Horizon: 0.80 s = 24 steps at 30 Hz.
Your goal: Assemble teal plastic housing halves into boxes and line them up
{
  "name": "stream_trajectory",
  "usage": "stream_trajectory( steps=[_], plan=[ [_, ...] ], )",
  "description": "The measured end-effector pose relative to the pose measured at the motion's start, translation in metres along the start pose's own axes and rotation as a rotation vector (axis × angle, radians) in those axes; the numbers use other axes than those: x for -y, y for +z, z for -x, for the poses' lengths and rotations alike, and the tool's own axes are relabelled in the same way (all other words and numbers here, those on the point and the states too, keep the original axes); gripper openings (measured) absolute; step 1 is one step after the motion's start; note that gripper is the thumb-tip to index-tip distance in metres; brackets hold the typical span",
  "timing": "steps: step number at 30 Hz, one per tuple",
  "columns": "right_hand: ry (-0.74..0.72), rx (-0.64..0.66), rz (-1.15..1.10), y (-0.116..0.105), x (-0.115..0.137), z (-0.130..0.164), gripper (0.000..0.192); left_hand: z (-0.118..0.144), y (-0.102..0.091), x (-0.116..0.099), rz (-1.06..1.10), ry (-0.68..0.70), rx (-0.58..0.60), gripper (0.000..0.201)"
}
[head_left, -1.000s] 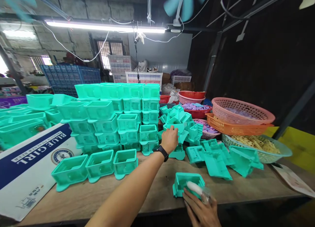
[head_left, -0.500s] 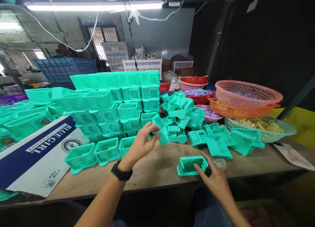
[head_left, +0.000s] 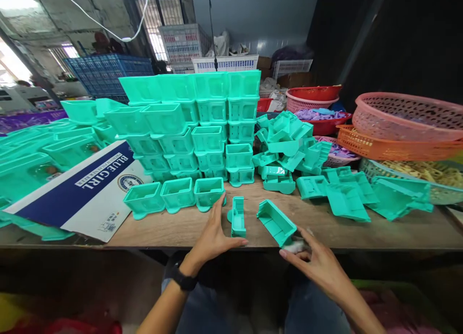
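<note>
While left hand [head_left: 212,238] sits spread wide, empty, beside a turquoise plastic part [head_left: 238,224], right hand [head_left: 317,260] pinches a turquoise box [head_left: 277,223].

A: Cam position?
B: Single head-worn view, from above the table's near edge, facing forward, pitched down over the wooden worktop [head_left: 155,230]
A: How near?
B: Close: left hand [head_left: 217,228] and right hand [head_left: 318,264] low in frame, denim-covered legs [head_left: 202,305] below
A: Back?
B: Wide, runs to the barred window [head_left: 155,27] and stacked plastic crates [head_left: 179,42], upper left
</note>
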State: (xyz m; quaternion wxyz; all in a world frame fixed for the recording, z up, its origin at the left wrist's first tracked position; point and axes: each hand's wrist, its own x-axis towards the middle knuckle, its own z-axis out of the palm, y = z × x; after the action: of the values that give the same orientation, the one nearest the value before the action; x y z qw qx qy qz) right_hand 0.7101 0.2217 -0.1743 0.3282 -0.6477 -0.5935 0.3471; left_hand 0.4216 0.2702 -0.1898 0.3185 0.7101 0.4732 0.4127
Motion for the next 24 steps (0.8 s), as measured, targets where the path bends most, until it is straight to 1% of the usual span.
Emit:
stream_trajectory(
  steps=[2,4,5,7,8,10,12,15,18,24],
  plan=[
    [-0.028,0.043,0.044,0.002,0.0,-0.003,0.078,-0.008,0.006,0.007,0.131,-0.058,0.074,0.141],
    [-0.095,0.03,0.116,0.003,-0.003,-0.013,0.077,-0.012,0.012,0.01,0.185,-0.076,0.092,0.14],
    [-0.149,0.01,0.147,0.004,-0.004,-0.02,0.079,-0.012,0.015,0.009,0.186,-0.075,0.085,0.138],
    [-0.28,0.014,0.183,0.007,-0.007,-0.036,0.092,-0.011,0.021,0.007,0.179,-0.069,0.074,0.133],
    [-0.339,0.057,0.186,0.009,-0.009,-0.043,0.101,-0.009,0.023,0.006,0.179,-0.065,0.078,0.131],
    [-0.416,0.202,0.174,0.016,-0.01,-0.057,0.115,-0.005,0.026,0.004,0.181,-0.056,0.094,0.128],
    [-0.464,0.322,0.14,0.024,-0.011,-0.065,0.121,-0.001,0.028,0.003,0.166,-0.042,0.101,0.125],
    [-0.516,0.405,0.098,0.034,-0.011,-0.068,0.129,0.003,0.03,0.0,0.12,-0.008,0.083,0.118],
    [-0.531,0.436,0.068,0.037,-0.009,-0.064,0.135,0.006,0.03,-0.003,0.093,0.001,0.072,0.115],
    [-0.509,0.391,0.041,0.03,-0.001,-0.057,0.125,0.008,0.025,-0.006,0.117,-0.057,0.11,0.118]
  ],
)
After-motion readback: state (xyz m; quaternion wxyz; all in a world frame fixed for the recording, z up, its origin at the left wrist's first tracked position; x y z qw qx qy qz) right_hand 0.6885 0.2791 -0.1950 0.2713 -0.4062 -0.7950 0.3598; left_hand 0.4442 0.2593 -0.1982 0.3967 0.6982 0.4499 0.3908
